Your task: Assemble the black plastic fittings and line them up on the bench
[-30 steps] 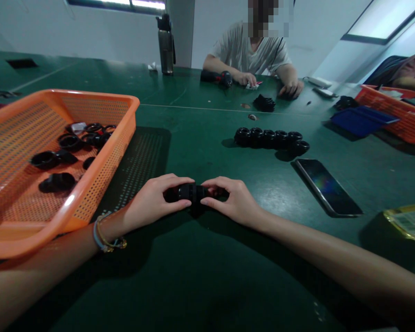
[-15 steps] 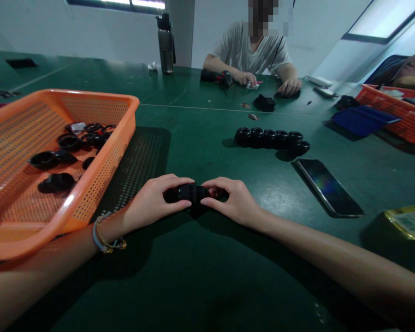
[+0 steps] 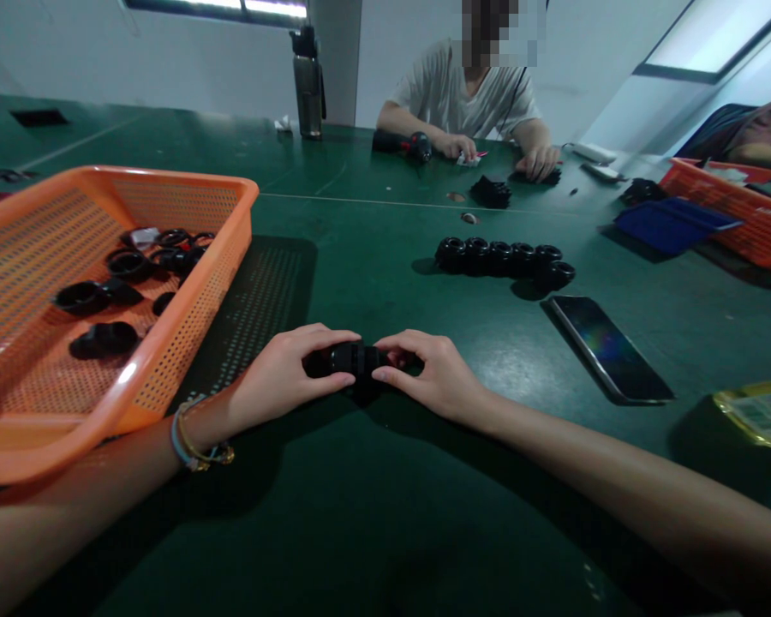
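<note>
A black cylindrical plastic fitting [image 3: 360, 360] lies sideways between my two hands, just above or on the green table [image 3: 360, 497]; I cannot tell whether it touches. My left hand [image 3: 299, 364], with bracelets at the wrist, pinches its left end between thumb and fingers. On the other end, my right hand [image 3: 433, 368] has a matching pinch. The fingers partly cover both ends of the fitting. Beyond my right hand, several similar black round fittings [image 3: 501, 255] stand in a row, with one more in front at the right end.
An orange perforated basket [image 3: 186, 330] with loose black parts [image 3: 106, 340] stands left. To the right lie a phone [image 3: 610, 347] and a yellow-edged box [image 3: 758, 411]. Farther back are a blue tray [image 3: 674, 224], another orange basket [image 3: 732, 206], a bottle [image 3: 308, 86] and a co-worker [image 3: 469, 103].
My hands and the fitting stay practically in place. Across the table, the co-worker's hand over a dark item has shifted slightly.
</note>
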A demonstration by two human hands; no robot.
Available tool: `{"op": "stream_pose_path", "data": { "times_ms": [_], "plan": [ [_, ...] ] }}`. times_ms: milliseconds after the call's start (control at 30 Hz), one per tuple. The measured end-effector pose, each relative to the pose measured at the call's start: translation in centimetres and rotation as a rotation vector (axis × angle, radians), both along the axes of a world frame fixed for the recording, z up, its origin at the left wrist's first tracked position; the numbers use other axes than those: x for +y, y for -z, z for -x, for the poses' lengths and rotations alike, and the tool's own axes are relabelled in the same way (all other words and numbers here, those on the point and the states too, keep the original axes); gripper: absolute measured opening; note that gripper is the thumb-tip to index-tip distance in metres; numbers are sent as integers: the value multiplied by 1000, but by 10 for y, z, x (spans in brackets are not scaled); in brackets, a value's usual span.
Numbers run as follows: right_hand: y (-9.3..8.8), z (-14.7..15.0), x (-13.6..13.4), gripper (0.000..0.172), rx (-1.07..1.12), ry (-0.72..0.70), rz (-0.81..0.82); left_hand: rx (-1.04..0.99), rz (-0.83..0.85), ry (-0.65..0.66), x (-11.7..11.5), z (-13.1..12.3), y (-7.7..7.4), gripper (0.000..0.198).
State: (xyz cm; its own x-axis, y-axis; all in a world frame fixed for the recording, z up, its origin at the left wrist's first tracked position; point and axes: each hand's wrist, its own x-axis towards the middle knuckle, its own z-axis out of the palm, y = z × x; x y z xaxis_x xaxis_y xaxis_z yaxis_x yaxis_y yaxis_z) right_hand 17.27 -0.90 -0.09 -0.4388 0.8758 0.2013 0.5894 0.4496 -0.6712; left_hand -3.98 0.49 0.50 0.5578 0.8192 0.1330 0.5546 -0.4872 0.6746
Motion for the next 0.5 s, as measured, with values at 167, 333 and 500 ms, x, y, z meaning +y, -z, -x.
{"op": "stream_pose_path", "data": {
  "times_ms": [167,333,500],
  "plan": [
    [0,1,0,15,-13,9,-1,11,2,-7,0,0,-1,39],
    [1,1,0,13,-15,6,-18,2,1,-9,0,0,-1,38],
    [0,1,-1,13,-24,7,-18,-5,-6,-5,0,0,0,39]
  ]
}}
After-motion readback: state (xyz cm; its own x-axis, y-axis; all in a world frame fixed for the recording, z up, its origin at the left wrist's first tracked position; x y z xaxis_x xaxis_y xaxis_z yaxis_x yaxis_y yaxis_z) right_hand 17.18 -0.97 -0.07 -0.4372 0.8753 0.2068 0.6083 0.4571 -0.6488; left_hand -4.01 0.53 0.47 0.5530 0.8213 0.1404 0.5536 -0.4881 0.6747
